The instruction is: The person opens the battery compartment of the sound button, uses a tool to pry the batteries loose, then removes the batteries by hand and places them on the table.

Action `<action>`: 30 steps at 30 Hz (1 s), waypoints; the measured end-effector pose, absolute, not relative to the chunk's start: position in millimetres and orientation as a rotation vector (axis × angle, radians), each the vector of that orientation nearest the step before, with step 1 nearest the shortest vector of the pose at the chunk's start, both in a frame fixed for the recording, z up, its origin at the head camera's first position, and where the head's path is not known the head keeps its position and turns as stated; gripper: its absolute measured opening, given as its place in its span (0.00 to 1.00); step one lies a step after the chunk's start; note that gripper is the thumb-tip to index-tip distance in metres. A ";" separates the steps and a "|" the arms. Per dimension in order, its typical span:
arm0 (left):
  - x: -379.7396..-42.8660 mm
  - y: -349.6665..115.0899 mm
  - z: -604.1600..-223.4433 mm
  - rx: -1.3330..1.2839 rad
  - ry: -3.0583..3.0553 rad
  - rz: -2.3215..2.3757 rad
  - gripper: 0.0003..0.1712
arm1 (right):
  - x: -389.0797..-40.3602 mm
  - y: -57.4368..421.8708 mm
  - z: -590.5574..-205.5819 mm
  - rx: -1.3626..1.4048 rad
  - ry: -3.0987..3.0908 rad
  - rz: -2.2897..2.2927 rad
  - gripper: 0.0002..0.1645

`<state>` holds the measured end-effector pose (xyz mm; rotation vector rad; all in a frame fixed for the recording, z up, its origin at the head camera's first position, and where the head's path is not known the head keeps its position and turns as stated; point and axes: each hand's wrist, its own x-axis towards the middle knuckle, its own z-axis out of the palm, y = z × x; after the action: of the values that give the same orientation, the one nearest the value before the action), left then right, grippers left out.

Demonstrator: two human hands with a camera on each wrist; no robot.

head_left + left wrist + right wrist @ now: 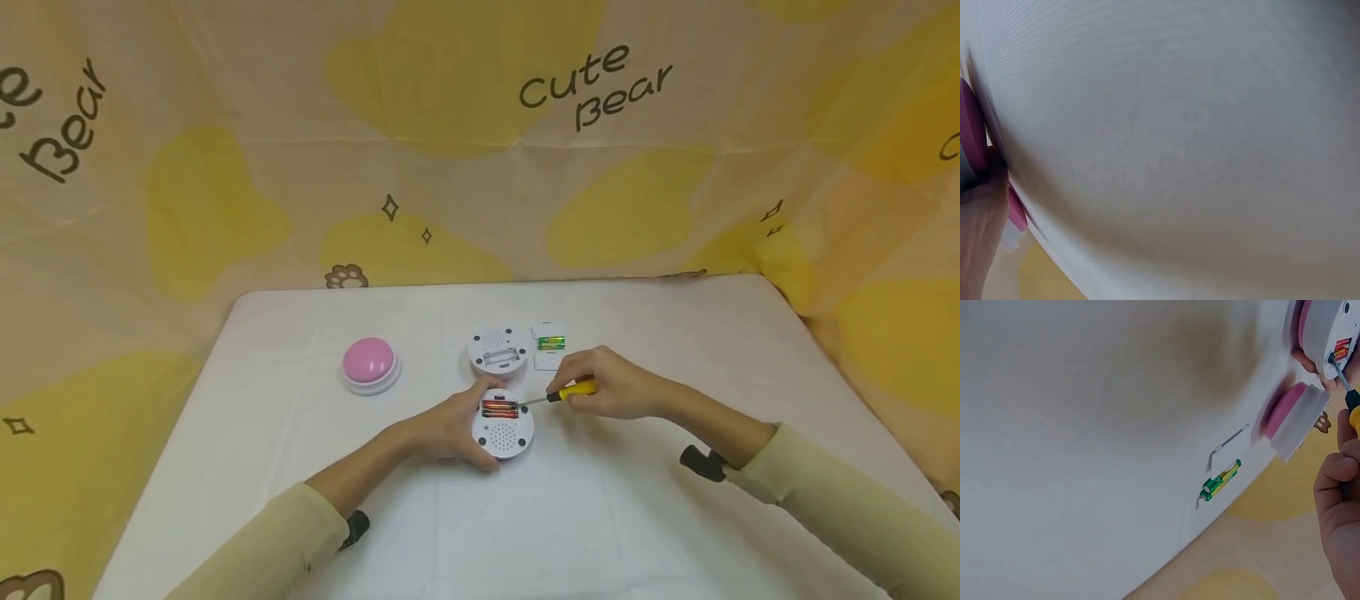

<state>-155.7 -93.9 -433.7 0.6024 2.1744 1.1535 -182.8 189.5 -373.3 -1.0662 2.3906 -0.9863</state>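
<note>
A round white button device [504, 442] is turned underside up, showing speaker holes and a battery bay with red batteries [499, 409]. My left hand [450, 423] grips it around its left side, thumb at the near edge. In the left wrist view its pink dome [971, 128] faces the table. My right hand [618, 385] holds a screwdriver [577, 389] with a yellow and black handle. The screwdriver's tip is at the right end of the battery bay; the right wrist view shows its metal shaft [1340, 376] reaching the bay's edge.
Just behind lies a second upturned device [493, 340], its battery bay empty. Green batteries [551, 342] lie to its right between two white battery covers [547, 362]. A pink-domed button [368, 360] stands upright at the left on the white tabletop [450, 533]. A patterned cloth [465, 192] hangs behind.
</note>
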 end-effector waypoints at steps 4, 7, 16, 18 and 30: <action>-156.2 -93.9 -434.5 0.606 2.174 1.149 0.64 | -182.8 186.5 -373.1 -1.087 2.400 -0.940 0.15; -156.1 -94.1 -434.9 0.602 2.175 1.147 0.64 | -182.8 184.7 -371.7 -1.090 2.418 -0.899 0.15; -155.9 -94.1 -435.4 0.577 2.178 1.136 0.63 | -181.5 179.1 -370.6 -1.049 2.445 -0.806 0.15; -155.7 -94.1 -435.2 0.563 2.177 1.134 0.63 | -181.7 178.5 -371.5 -1.038 2.446 -0.810 0.15; -157.5 -93.2 -434.1 0.555 2.180 1.122 0.63 | -183.4 181.8 -382.9 -0.975 2.447 -0.907 0.14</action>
<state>-157.5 -93.2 -434.1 0.5551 2.1796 1.1222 -183.4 181.8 -382.9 -0.9749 2.4468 -0.9068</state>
